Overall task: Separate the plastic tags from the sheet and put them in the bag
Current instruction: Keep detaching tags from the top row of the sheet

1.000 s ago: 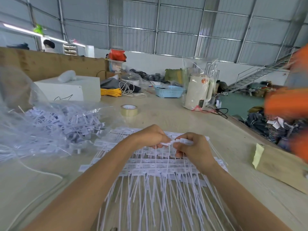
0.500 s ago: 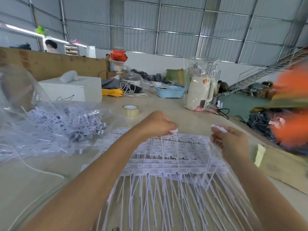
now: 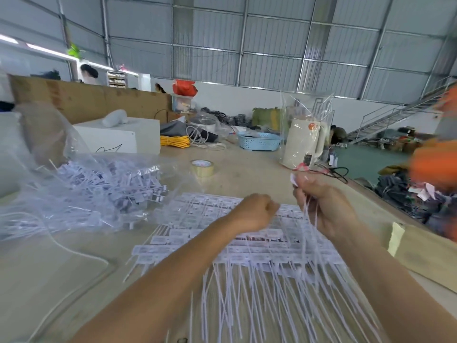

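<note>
A stack of white plastic tag sheets [image 3: 205, 233] lies on the table in front of me, long thin tails fanning toward me. My left hand [image 3: 257, 212] is curled at the sheet's far edge and seems to pinch it, though its fingertips are hidden. My right hand [image 3: 321, 204] is raised just right of it and grips a few separated tags [image 3: 308, 219], their heads above my fist and their tails hanging down. A clear plastic bag [image 3: 81, 184] holding several loose tags lies open at the left.
A roll of tape [image 3: 203, 167] sits beyond the sheets. Behind it are a white box [image 3: 123, 138], yellow cord [image 3: 175, 141], a blue basket [image 3: 259, 140] and a bagged kettle [image 3: 304, 142]. A brown envelope [image 3: 425, 253] lies at right. A person in orange [image 3: 437, 159] stands there.
My right hand has torn tags off the sheet, pulled away to the right, and now holds them raised close beside my left hand, which stays at the sheet's far edge.
</note>
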